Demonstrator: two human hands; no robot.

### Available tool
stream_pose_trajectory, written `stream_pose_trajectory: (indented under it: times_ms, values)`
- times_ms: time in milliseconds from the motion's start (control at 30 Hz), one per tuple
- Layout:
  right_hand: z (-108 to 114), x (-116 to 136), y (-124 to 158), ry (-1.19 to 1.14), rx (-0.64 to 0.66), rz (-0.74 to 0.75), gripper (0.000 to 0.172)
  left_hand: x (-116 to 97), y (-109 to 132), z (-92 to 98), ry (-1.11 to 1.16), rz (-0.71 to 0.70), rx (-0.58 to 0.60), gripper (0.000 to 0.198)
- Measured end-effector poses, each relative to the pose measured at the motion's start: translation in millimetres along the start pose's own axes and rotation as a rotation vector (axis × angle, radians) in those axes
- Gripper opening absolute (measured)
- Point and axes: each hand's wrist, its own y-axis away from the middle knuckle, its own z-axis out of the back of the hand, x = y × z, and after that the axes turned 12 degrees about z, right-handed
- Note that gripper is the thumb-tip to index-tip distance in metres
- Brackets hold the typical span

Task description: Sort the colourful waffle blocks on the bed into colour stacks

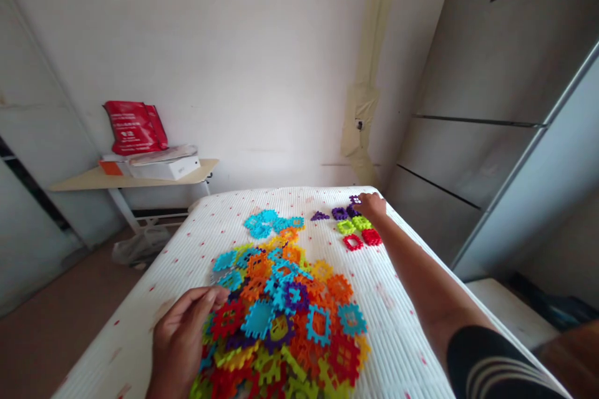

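A large heap of toothed plastic interlocking tiles (281,299) in blue, orange, red, green, yellow and purple lies on the bed-like surface in front of me. At its left edge is my left hand (180,336), thumb and fingers pressed together; what they hold, if anything, I cannot make out. My right hand (373,204) reaches to the far right and grips a purple window-patterned tile (355,199). Just below it are sorted groups: purple tiles (339,213), lime-green tiles (346,227) and red tiles (352,242). A purple triangular piece (320,216) lies to their left.
Beyond the heap sits a cluster of blue tiles (262,223). The white quilted cover (187,262) ends near the wall. At left, a small table (88,179) bears a red bag (133,128) and a white box (166,168). A grey refrigerator (468,137) stands at right.
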Motion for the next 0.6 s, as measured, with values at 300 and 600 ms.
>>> stream_pose_trajectory:
  times_ms: [300, 600]
  values:
    - [-18.9, -7.7, -17.6, 0.043, 0.085, 0.007, 0.034, 4.2, -2.2, 4.1, -0.059, 0.020, -0.007, 0.034]
    - [-17.7, -3.2, -19.8, 0.041, 0.124, 0.008, 0.035, 5.2, -3.6, 3.0, -0.030, 0.022, -0.005, 0.037]
